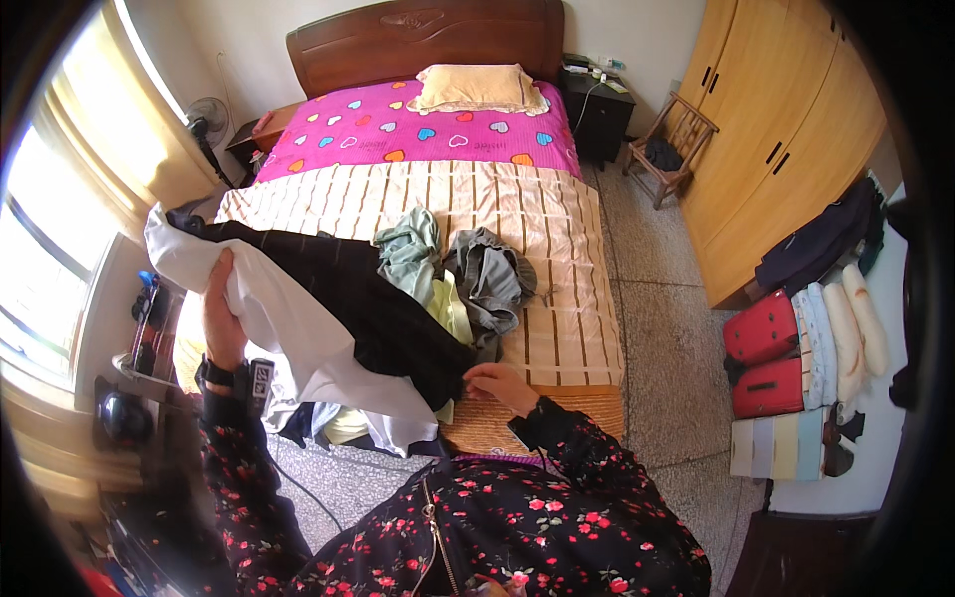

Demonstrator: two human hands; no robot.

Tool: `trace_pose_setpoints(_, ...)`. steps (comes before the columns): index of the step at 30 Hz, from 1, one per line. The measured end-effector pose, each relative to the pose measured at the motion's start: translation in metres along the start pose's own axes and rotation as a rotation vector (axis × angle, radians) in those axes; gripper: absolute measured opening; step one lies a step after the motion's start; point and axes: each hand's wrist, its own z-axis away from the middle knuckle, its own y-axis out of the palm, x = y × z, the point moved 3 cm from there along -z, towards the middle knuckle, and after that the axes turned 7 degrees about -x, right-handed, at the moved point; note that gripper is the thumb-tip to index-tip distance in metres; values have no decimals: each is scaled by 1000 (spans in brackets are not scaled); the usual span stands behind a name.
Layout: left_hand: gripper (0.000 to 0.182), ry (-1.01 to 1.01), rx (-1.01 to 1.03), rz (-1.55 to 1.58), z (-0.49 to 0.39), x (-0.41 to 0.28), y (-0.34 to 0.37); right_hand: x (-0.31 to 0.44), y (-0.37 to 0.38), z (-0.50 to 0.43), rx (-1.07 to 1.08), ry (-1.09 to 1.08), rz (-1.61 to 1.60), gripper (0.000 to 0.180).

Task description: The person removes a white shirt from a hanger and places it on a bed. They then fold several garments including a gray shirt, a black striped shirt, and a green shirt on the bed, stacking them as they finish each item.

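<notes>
My left hand (224, 321) is raised at the left and grips a white cloth garment (298, 321), which hangs in loose folds toward the foot of the bed. A long black garment (351, 287) stretches beside it from near the left hand across to my right hand (503, 386). The right fingertips are at the edge of the black garment; whether they pinch it is unclear. Beyond, on the bed, lie a crumpled pale green garment (410, 250), a grey garment (492, 276) and a yellow-green cloth (449, 302).
The bed (567, 298) has a striped sheet, a pink heart-print quilt (343, 130) and a pillow (477, 86). More clothes (347, 425) lie low at the near left. A wooden chair (664, 153), wardrobe (776, 127) and red cases (761, 328) stand right; a fan (207, 123) stands left.
</notes>
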Motion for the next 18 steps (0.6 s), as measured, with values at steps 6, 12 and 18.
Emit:
trace_pose_setpoints(6, 32, 121, 11, -78, -124, 37, -50, -52, -41, -10, -338, 99, 56, 17)
trace_pose_setpoints(12, 31, 290, -136, -76, -247, 76, -98, -69, -42, -29, -625, 204, 138, 19)
trace_pose_setpoints(18, 60, 324, -207, -536, -370, 82, -171, -87, -31, -42, -696, 185, 167, 28)
